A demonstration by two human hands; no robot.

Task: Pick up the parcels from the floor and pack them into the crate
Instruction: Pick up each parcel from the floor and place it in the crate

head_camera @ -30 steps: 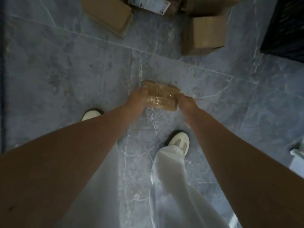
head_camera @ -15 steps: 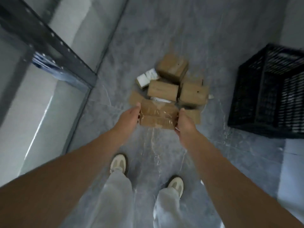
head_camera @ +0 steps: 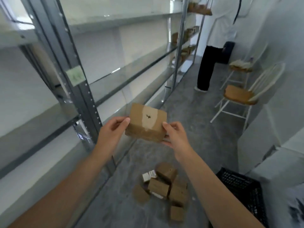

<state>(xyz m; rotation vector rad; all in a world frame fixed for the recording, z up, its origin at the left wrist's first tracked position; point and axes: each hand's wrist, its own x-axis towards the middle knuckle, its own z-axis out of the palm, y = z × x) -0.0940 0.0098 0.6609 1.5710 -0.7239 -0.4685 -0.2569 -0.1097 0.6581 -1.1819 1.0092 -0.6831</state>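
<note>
Between my hands, in the air above the floor (head_camera: 197, 137): one parcel (head_camera: 146, 127), a brown cardboard box. A strip of pale tape (head_camera: 148, 119) runs down its middle, with a small dark mark or tear in it.

Hold: left hand (head_camera: 111, 130) on its left end, right hand (head_camera: 175, 134) on its right end. My fingers (head_camera: 125, 120) are curled round the edges with thumbs on the near face, clamped on the box from both sides.

Handling, by my judgement:
- light, since a fingertip pinch carries it
- walls stiff enough to squeeze without buckling
- cardboard dry and grippy; tape patch slicker, best avoided
- contents unknown, so treat as fragile

Best purchase: the two short ends, or one palm under the base.

Destination: black crate (head_camera: 243, 186), at the floor's lower right edge. It stands just beside the remaining parcels (head_camera: 162, 186), which are heaped on the floor between the shelving (head_camera: 88, 99) and the crate.
</note>
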